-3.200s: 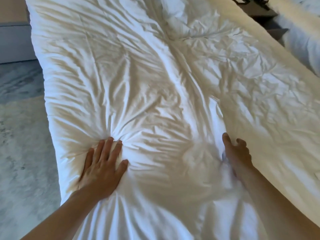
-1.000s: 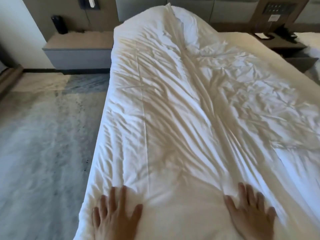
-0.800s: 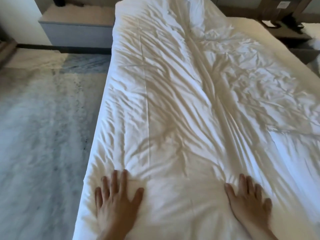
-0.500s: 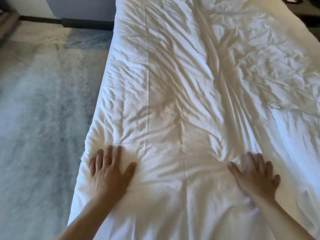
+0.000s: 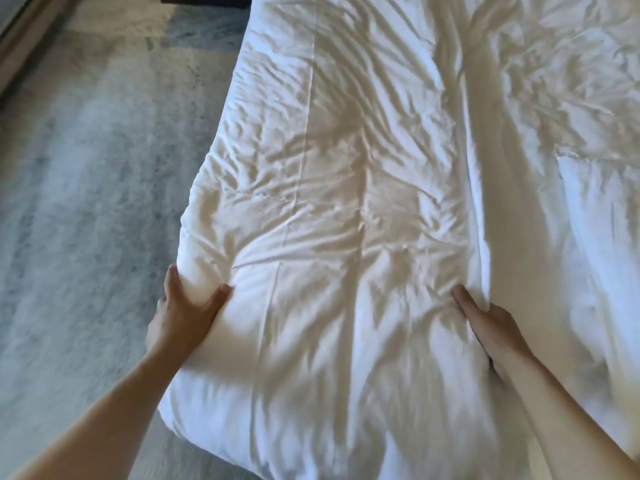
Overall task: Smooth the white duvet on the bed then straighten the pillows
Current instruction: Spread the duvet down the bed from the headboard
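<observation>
Floor: a mottled grey-blue carpet [image 5: 86, 188] is seen along the left of the view, with a brown wooden strip [image 5: 24, 43] at its far corner.

Left hand [image 5: 183, 313]: it is set at the left edge of the crumpled white fabric duvet [image 5: 346, 202]. The thumb lies on top and the fingers [image 5: 171, 282] are wrapped round the padded edge, so the edge is gripped rather than pressed flat.

Duvet: it is spread over the bed and fills the centre and right of the view. Stitched seams and many shallow creases are seen between the two hands, and a long raised fold [image 5: 478, 168] runs away from the viewer.

Right hand [image 5: 491, 327]: it is laid at the foot of that fold. The thumb is seen on top; the other fingers are hidden in the cloth, so it cannot be told whether a pinch is made.

Pillows: none are in view.

Step in hand, as judged: the near section is being drawn taut. An even pull from both hands toward the foot is advised, followed by flat strokes outward, so that the raised fold is not deepened.
</observation>
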